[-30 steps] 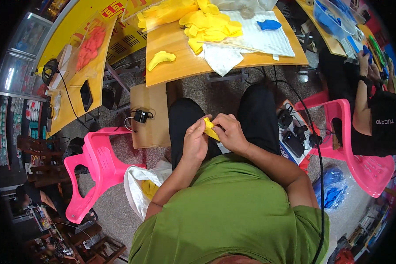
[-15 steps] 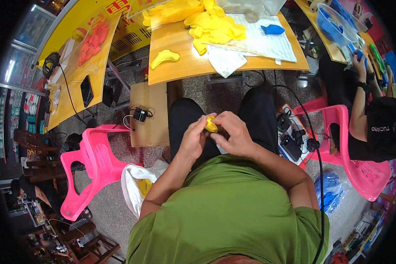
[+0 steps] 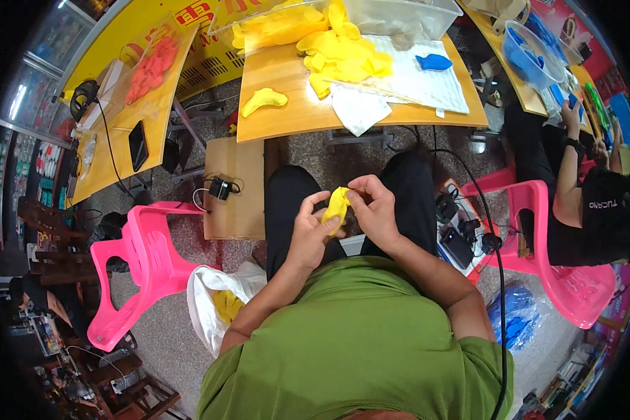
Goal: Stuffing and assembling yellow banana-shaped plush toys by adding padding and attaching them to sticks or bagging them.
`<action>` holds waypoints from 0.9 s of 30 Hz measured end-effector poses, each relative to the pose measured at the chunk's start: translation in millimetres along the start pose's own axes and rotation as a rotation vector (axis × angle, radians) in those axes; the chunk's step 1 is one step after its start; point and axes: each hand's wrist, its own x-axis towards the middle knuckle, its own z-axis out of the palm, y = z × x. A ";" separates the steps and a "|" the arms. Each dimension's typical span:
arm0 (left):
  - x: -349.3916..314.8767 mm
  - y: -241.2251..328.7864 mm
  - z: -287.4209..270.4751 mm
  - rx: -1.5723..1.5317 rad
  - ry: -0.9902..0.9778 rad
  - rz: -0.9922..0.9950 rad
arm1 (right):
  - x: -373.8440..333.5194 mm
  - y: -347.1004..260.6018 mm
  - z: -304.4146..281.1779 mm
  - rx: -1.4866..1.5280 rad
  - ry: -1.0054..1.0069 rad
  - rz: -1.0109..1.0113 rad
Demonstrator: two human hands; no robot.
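Straightened since half a second ago: the yellow piece (image 3: 337, 208), bunched up then, now shows lengthwise between both hands, just beyond the green shirt (image 3: 357, 322). Left hand (image 3: 311, 227) closed on its lower part; right hand (image 3: 376, 213) seems to pinch the upper end, thumb against fingertips. Step in hand, my reading: working that end. Next move calls for a steady left hold, light right fingertips. Farther out: wooden table (image 3: 276, 126) bearing yellow pile (image 3: 346, 64), banana-shaped piece (image 3: 264, 101), white cloth (image 3: 360, 112), blue piece (image 3: 434, 62).
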 end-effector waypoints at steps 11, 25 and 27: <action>15.6 -2.0 -9.3 -0.493 0.068 0.117 | -12.0 1.8 -3.8 0.556 -0.047 0.481; 25.7 -7.5 4.5 0.345 0.380 0.425 | -27.6 -18.2 11.6 -0.105 -0.179 0.001; 23.3 -10.7 4.6 0.383 0.354 0.443 | -19.0 -25.2 10.2 -0.108 -0.154 -0.064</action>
